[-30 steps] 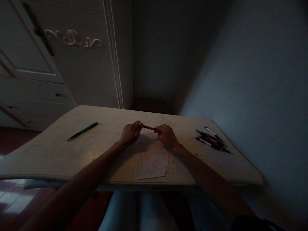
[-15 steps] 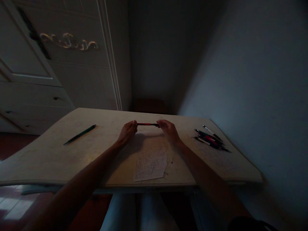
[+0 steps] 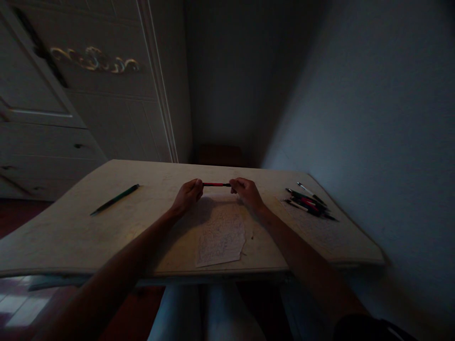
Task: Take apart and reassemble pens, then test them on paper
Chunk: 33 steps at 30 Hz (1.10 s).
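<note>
Held level above the table is a red and black pen (image 3: 215, 184), stretched between my two hands. My left hand (image 3: 190, 193) is closed around its left end, thumb on top. The fingers of my right hand (image 3: 245, 189) pinch its dark right end. Both ends of the pen are hidden in my fingers. Below my hands lies a torn sheet of paper (image 3: 220, 241) covered in handwriting. Off to the left, a dark green pen (image 3: 115, 199) rests slantwise by itself on the table.
On the right of the pale table (image 3: 152, 177), a pile of several pens (image 3: 309, 203) lies partly on a second written sheet (image 3: 323, 232). A wall (image 3: 398, 142) borders the right side. White cabinets (image 3: 124, 123) stand behind on the left.
The fingers of my right hand have closed more tightly on the pen's right end. My left hand keeps its hold. The view has shifted slightly.
</note>
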{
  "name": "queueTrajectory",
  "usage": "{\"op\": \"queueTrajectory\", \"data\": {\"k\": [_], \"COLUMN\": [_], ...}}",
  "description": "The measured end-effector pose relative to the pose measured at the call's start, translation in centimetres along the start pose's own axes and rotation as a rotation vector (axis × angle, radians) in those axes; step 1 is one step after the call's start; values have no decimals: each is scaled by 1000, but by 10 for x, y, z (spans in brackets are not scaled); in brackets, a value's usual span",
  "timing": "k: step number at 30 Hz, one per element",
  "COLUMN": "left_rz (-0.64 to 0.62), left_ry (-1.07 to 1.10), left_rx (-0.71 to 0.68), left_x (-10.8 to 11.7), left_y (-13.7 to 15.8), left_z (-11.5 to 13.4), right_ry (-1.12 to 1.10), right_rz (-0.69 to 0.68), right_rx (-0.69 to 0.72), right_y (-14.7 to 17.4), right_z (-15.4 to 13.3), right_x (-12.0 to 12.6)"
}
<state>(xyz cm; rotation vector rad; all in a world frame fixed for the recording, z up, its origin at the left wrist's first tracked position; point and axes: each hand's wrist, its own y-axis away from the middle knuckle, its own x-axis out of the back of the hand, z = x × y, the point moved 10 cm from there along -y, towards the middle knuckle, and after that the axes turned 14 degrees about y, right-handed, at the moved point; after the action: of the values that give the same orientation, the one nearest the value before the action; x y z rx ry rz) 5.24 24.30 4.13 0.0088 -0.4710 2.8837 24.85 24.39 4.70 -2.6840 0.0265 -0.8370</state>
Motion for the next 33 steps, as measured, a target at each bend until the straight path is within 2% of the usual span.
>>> {"op": "queueTrajectory", "data": {"k": [7, 12, 17, 20, 28, 33], "left_rz": [-56, -62, -69, -54, -43, -45], "left_ry": [23, 94, 7, -43, -159, -48], "left_rx": [41, -6, -21, -26, -70, -87], "left_x": [-7, -6, -3, -1, -1, -3], "left_y": [2, 1, 2, 3, 5, 3], "left_z": [-2, 4, 0, 2, 13, 15], "right_ry": [-85, -219, -287, -306, -268, -176], "right_rz": [-59, -107, -229, -286, -335, -431], "right_rx": [23, -86, -184, -172, -198, -88], "right_y": [1, -2, 2, 5, 10, 16], "right_z": [-1, 12, 21, 17, 19, 9], "right_x": [-8, -9, -19, -22, -24, -36]}}
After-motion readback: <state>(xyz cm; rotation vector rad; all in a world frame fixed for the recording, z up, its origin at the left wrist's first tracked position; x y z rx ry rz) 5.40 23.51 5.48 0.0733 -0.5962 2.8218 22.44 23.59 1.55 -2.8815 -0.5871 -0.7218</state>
